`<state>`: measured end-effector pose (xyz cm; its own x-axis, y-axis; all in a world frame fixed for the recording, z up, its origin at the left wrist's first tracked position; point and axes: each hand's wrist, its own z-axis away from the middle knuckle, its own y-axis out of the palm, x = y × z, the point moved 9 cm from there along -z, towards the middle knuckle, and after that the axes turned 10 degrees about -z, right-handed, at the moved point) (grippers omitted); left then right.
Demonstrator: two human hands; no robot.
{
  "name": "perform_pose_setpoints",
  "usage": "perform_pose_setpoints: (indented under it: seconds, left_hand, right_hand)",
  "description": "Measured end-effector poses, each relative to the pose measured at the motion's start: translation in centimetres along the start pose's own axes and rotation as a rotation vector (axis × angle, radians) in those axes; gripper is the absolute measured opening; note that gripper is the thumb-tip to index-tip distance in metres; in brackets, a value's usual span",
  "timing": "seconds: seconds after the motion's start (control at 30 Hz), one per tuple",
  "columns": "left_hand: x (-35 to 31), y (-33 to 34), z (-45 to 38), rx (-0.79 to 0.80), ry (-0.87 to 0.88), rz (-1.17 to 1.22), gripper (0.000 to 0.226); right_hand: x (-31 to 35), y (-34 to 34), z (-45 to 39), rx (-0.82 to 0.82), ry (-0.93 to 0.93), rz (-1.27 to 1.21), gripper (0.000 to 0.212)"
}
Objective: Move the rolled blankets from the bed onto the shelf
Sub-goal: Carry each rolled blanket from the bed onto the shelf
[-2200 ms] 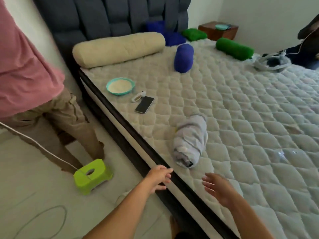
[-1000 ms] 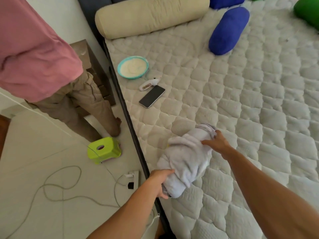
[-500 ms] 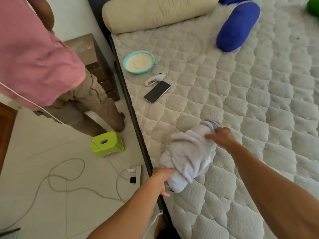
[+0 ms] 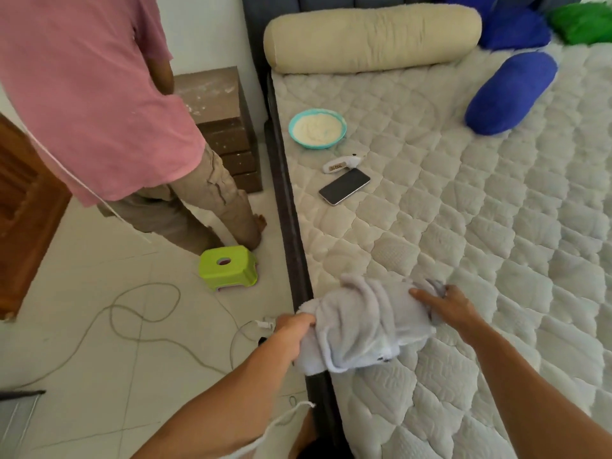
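Observation:
A rolled light grey blanket [image 4: 364, 323] lies at the left edge of the quilted mattress [image 4: 480, 233], partly over the dark bed frame. My left hand [image 4: 294, 329] grips its near left end. My right hand [image 4: 443, 303] holds its far right end, fingers spread over the fabric. A blue rolled blanket [image 4: 510, 94] lies further up the bed, with another blue one [image 4: 513, 28] and a green one [image 4: 583, 21] near the headboard. No shelf is in view.
A cream bolster [image 4: 374, 38], a teal bowl [image 4: 317, 128], a white thermometer [image 4: 341, 164] and a phone [image 4: 344, 186] lie on the bed. A person in a pink shirt [image 4: 89, 94] stands left beside a brown nightstand [image 4: 218, 127]. A green stool [image 4: 228, 266] and cables [image 4: 139, 326] are on the floor.
Both hands reached the grey blanket and took hold of its ends. The roll has turned and shifted toward the bed's left edge. The view has tilted up toward the headboard.

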<state>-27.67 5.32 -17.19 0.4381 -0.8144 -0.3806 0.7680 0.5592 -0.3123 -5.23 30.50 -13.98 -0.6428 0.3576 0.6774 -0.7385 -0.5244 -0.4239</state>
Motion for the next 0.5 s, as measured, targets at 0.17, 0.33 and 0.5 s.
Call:
perform_pose_setpoints:
  seconds: [0.17, 0.33, 0.5]
  left_hand:
    - [2.4, -11.5, 0.2, -0.255, 0.112, 0.021, 0.052]
    - [6.9, -24.2, 3.6, -0.421, 0.265, 0.100, 0.042]
    - [16.1, -36.6, 9.8, -0.539, 0.358, 0.405, 0.044]
  right_hand:
    - [-0.4, 9.0, 5.5, 0.149, 0.045, -0.034, 0.062]
    - [0.5, 18.8, 12.0, 0.152, 0.045, -0.174, 0.054]
    - [4.2, 29.5, 23.9, 0.311, -0.041, -0.500, 0.039]
